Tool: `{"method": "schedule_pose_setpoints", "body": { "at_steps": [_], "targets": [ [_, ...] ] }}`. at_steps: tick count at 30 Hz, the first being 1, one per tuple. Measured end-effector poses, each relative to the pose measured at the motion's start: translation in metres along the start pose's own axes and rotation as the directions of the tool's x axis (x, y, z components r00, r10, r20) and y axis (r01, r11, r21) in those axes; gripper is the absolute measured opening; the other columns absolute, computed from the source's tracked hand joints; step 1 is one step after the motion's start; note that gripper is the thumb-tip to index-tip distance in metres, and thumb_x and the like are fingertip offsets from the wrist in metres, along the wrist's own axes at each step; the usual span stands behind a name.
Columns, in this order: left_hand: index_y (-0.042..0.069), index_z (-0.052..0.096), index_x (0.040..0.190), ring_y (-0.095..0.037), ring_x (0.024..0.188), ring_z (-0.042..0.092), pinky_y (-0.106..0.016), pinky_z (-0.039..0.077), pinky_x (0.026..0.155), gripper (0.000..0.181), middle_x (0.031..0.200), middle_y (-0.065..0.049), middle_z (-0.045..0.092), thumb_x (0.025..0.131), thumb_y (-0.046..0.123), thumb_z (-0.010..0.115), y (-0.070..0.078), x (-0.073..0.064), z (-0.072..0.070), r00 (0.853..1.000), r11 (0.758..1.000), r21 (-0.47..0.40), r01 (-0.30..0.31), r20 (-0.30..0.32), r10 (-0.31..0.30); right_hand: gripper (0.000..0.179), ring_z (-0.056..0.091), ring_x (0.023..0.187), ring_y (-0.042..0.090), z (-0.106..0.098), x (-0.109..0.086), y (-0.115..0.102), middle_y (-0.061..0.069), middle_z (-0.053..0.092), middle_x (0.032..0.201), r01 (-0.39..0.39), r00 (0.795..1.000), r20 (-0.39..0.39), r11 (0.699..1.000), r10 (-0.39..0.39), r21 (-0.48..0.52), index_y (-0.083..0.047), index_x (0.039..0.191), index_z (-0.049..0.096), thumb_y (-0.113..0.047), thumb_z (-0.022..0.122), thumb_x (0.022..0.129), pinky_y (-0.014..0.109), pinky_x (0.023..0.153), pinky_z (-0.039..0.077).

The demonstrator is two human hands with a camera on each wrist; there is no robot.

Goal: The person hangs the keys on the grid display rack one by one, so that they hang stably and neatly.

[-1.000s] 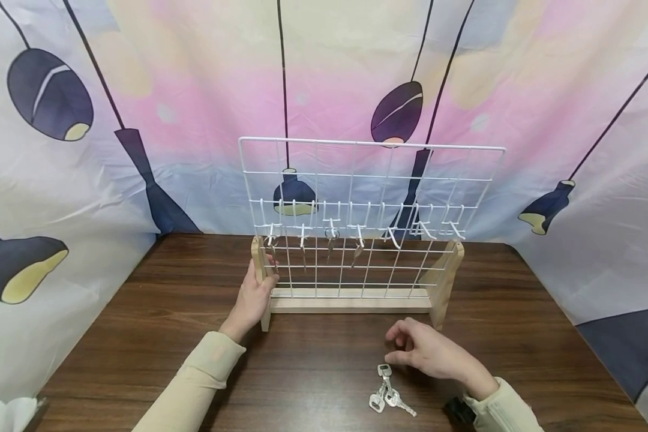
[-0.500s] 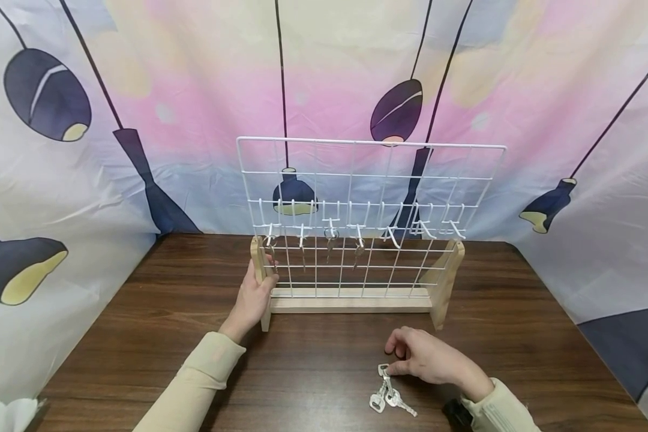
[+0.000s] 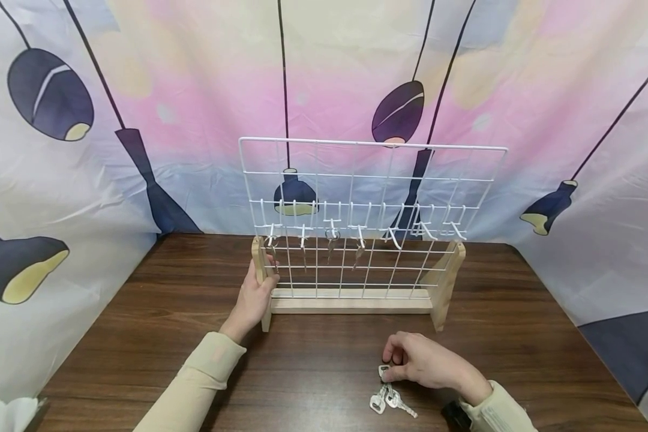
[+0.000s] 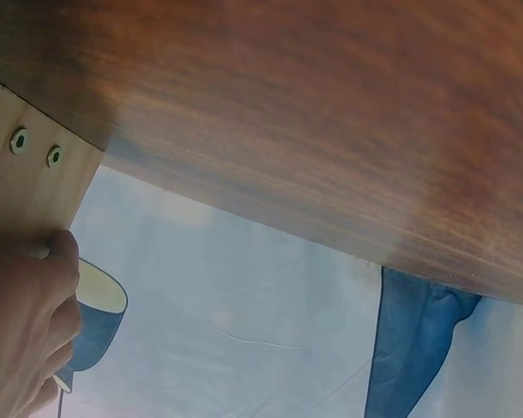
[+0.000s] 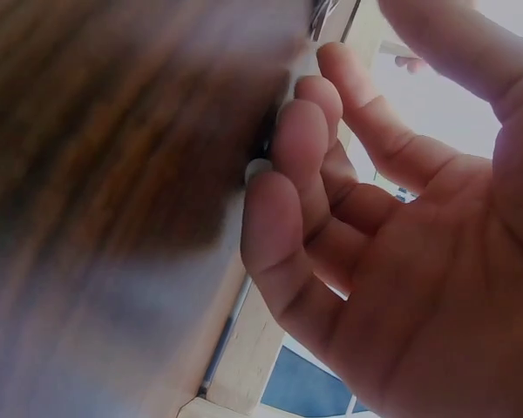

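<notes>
A white wire grid rack (image 3: pixel 351 176) stands on wooden side supports. My left hand (image 3: pixel 252 297) grips its left wooden support (image 3: pixel 258 259); the left wrist view shows curled fingers (image 4: pixel 63 279) against the wood, near two round metal fittings. A bunch of silver keys (image 3: pixel 391 397) lies on the table in front of the rack. My right hand (image 3: pixel 423 360) is low over the table with its thumb and index finger at the uppermost key's head. In the right wrist view its fingers are loosely bent, thumb apart from them, and a bit of the keys (image 5: pixel 324 16) shows at the top.
White hooks (image 3: pixel 393 237) line the grid, and keys (image 3: pixel 331 245) hang from several on the left. The dark wood table (image 3: pixel 167 336) ends at a patterned cloth backdrop (image 3: pixel 194 120). A white object (image 3: pixel 8 414) sits at the lower left.
My right hand has moved slightly down and left, bringing its thumb over the uppermost key's head. The keys and my left hand on the rack stay in place.
</notes>
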State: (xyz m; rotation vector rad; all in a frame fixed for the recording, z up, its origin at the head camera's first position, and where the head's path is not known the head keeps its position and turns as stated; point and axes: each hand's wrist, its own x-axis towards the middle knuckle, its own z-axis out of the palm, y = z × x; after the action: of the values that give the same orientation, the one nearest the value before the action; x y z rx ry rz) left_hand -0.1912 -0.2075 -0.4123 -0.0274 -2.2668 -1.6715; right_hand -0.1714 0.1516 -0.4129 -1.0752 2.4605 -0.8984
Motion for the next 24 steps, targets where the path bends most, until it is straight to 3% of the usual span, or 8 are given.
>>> {"method": "schedule_pose_setpoints", "body": {
  "at_steps": [2,4,9,12,21,24],
  "targets": [
    [0.007,0.039,0.130,-0.035,0.120,0.048,-0.046,0.037,0.100,0.037,0.129,-0.018,0.052,0.094,0.003,0.050,0.001,0.000,0.000,1.000,1.000,0.000,0.009,-0.001,-0.009,0.028,0.051,0.071,0.005,0.000,0.000,0.000,-0.007,0.054,0.077,0.007,1.000,0.004,1.000,-0.007,-0.013,-0.018,0.089,0.061,-0.037,0.079,0.079,0.024,0.064,0.042],
    [0.005,0.039,0.129,-0.035,0.119,0.048,-0.047,0.037,0.099,0.036,0.128,-0.020,0.052,0.094,0.002,0.050,0.011,-0.004,-0.001,1.000,1.000,0.008,0.016,0.005,-0.016,0.026,0.050,0.071,0.005,0.001,-0.001,0.000,-0.007,0.054,0.077,0.012,1.000,0.008,1.000,-0.011,-0.024,-0.018,0.089,0.061,-0.036,0.079,0.079,0.024,0.064,0.042],
    [0.005,0.039,0.128,-0.036,0.120,0.049,-0.050,0.037,0.099,0.036,0.128,-0.021,0.052,0.094,0.002,0.050,0.009,-0.003,-0.001,1.000,1.000,0.016,0.006,0.000,-0.006,0.023,0.050,0.070,0.004,0.000,-0.001,0.000,-0.007,0.053,0.077,0.016,1.000,0.015,0.999,-0.016,-0.036,-0.019,0.088,0.061,-0.033,0.078,0.081,0.023,0.064,0.042],
    [0.006,0.039,0.129,-0.037,0.122,0.048,-0.049,0.037,0.100,0.037,0.129,-0.019,0.052,0.094,0.003,0.050,-0.001,0.001,0.000,1.000,1.000,0.007,0.005,-0.004,-0.005,0.023,0.050,0.071,0.005,0.000,-0.001,-0.001,-0.008,0.053,0.077,0.017,1.000,0.020,0.999,-0.016,-0.037,-0.019,0.087,0.061,-0.032,0.078,0.081,0.023,0.064,0.042],
    [0.000,0.039,0.128,-0.041,0.122,0.046,-0.049,0.036,0.101,0.036,0.129,-0.025,0.050,0.093,-0.003,0.048,0.030,-0.008,-0.002,0.999,0.999,0.009,0.040,0.013,-0.040,0.023,0.049,0.071,0.004,0.000,-0.001,0.000,-0.008,0.051,0.078,0.021,0.999,0.042,0.999,-0.019,-0.041,-0.019,0.089,0.060,-0.031,0.078,0.081,0.023,0.064,0.042],
    [-0.001,0.039,0.128,-0.044,0.123,0.045,-0.050,0.036,0.101,0.036,0.129,-0.026,0.050,0.093,-0.003,0.048,0.029,-0.008,-0.002,0.999,0.999,0.003,0.033,0.014,-0.033,0.022,0.048,0.071,0.003,0.000,-0.002,0.000,-0.009,0.051,0.079,0.027,0.999,0.047,0.998,-0.024,-0.054,-0.019,0.090,0.060,-0.032,0.077,0.082,0.023,0.064,0.041]
  ]
}}
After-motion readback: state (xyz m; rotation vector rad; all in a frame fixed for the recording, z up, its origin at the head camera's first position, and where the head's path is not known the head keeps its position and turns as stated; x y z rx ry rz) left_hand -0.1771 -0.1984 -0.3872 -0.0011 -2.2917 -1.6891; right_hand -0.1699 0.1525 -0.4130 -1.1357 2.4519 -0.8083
